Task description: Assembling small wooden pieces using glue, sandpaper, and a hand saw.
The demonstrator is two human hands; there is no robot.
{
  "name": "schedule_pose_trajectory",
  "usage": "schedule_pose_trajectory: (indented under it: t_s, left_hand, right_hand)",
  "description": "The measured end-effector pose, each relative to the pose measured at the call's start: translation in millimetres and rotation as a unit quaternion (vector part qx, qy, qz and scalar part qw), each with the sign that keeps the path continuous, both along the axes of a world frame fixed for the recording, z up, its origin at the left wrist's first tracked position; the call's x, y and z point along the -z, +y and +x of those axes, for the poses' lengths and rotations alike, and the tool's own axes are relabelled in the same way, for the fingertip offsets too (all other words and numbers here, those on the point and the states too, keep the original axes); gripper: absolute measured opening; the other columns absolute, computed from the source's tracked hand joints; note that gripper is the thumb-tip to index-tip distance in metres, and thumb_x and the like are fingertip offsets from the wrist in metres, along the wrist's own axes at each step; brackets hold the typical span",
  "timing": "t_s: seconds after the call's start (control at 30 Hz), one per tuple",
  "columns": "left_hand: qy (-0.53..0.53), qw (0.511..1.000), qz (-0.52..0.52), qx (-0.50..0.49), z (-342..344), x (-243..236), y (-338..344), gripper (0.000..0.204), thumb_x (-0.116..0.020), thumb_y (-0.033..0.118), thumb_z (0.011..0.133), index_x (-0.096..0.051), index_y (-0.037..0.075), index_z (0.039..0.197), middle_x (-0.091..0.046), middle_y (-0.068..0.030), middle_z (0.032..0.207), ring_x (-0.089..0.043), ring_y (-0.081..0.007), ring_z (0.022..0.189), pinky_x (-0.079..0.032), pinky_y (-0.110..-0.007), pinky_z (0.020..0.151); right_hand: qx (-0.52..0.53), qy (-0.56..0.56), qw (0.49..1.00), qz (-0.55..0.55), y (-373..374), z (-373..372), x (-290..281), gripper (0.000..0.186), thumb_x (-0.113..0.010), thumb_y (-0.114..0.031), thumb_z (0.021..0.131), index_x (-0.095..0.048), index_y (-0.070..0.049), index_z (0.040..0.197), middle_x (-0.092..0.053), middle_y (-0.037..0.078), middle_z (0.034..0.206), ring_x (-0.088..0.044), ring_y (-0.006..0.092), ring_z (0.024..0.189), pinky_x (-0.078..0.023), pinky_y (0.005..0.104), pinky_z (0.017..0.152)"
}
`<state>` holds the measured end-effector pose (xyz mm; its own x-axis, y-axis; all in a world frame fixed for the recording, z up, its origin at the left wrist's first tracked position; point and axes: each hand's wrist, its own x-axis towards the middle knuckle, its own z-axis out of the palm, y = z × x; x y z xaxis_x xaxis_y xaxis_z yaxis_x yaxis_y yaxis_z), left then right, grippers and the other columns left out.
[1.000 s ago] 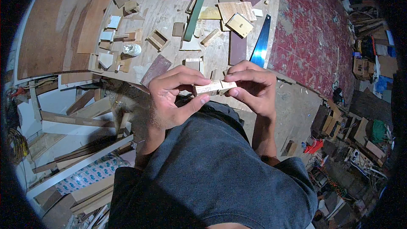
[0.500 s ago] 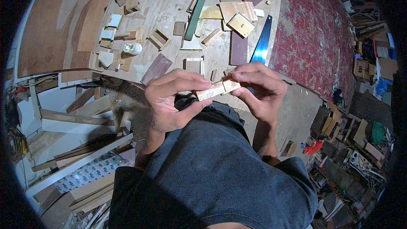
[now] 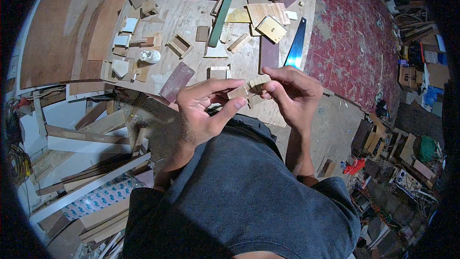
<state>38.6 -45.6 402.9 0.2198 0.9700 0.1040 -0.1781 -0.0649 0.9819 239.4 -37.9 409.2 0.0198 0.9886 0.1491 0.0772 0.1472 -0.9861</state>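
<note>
Above the near edge of the workbench (image 3: 165,24), both hands meet over small pale pieces of wood. My left hand (image 3: 199,108) pinches a small wooden block (image 3: 238,91) between thumb and fingers. In my right hand (image 3: 298,97), another small wooden piece (image 3: 259,83) is gripped at its right end. The two pieces touch or nearly touch, end to end; whether they are joined I cannot tell. Fingertips cover part of both. Just beyond the hands stand a small open wooden box (image 3: 220,71) and a maroon strip (image 3: 269,53).
A saw blade (image 3: 295,45) lies at the bench's right side. Around it are a green strip (image 3: 225,9), a yellowish block (image 3: 272,29), a small wooden frame (image 3: 180,45) and a white bottle (image 3: 150,56). Scrap boards (image 3: 91,134) crowd the floor at left.
Both wooden pieces have turned and tilted, showing different faces. My left hand has shifted right, closer to my right hand, whose fingers have moved on its piece.
</note>
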Motion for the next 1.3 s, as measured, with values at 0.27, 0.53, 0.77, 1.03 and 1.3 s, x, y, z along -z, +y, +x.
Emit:
schedule_pose_trajectory:
  t_s: [0.27, 0.53, 0.77, 1.03, 1.3]
  left_hand:
    - [0.02, 0.997, -0.071, -0.04, 4.2, -0.1, 0.1, 0.022, -0.066, 0.008, 0.093, -0.068, -0.007, 0.11, -0.071, -0.0133, 0.087, -0.067, -0.0109, 0.07, -0.058, -0.023, 0.057]
    - [0.023, 0.997, -0.068, -0.041, 2.7, -4.0, 1.3, 0.019, -0.064, 0.008, 0.094, -0.069, -0.007, 0.103, -0.071, -0.0147, 0.086, -0.068, -0.0125, 0.069, -0.059, -0.024, 0.055]
    - [0.028, 0.997, -0.063, -0.038, 3.8, -3.2, 0.6, 0.017, -0.063, 0.007, 0.094, -0.07, -0.007, 0.101, -0.071, -0.0145, 0.084, -0.068, -0.0126, 0.067, -0.057, -0.023, 0.053]
    - [0.041, 0.998, -0.02, -0.045, 6.4, 0.1, -0.5, 0.016, -0.064, 0.007, 0.093, -0.071, -0.006, 0.1, -0.071, -0.0144, 0.083, -0.068, -0.012, 0.064, -0.056, -0.022, 0.052]
    - [0.054, 0.995, -0.059, -0.067, 7.8, -1.9, -0.5, 0.022, -0.053, 0.013, 0.099, -0.065, -0.004, 0.093, -0.063, -0.0037, 0.071, -0.057, -0.0047, 0.056, -0.045, -0.019, 0.045]
  right_hand:
    - [0.0, 0.009, 0.996, -0.09, -2.1, -2.2, -3.9, 0.017, -0.074, -0.003, 0.083, -0.072, 0.006, 0.097, -0.069, 0.009, 0.075, -0.066, 0.0103, 0.062, -0.05, 0.0216, 0.053]
    - [-0.108, 0.004, 0.99, -0.09, 1.1, 12.6, -2.3, 0.025, -0.076, -0.002, 0.081, -0.069, 0.009, 0.102, -0.068, 0.013, 0.083, -0.068, 0.0173, 0.069, -0.058, 0.0268, 0.061]
    - [-0.093, 0.051, 0.987, -0.117, -2.1, 12.9, -2.7, 0.024, -0.08, -0.006, 0.078, -0.071, 0.006, 0.097, -0.069, 0.009, 0.078, -0.068, 0.0129, 0.065, -0.052, 0.0225, 0.057]
    - [-0.102, 0.052, 0.988, -0.104, -4.4, 17.9, 0.7, 0.026, -0.081, -0.005, 0.076, -0.071, 0.006, 0.097, -0.069, 0.009, 0.08, -0.066, 0.0109, 0.068, -0.052, 0.0222, 0.059]
    - [-0.112, 0.11, 0.984, -0.09, -6.4, 16.6, 6.1, 0.024, -0.077, -0.001, 0.079, -0.07, 0.006, 0.101, -0.068, 0.009, 0.08, -0.066, 0.012, 0.069, -0.054, 0.024, 0.061]
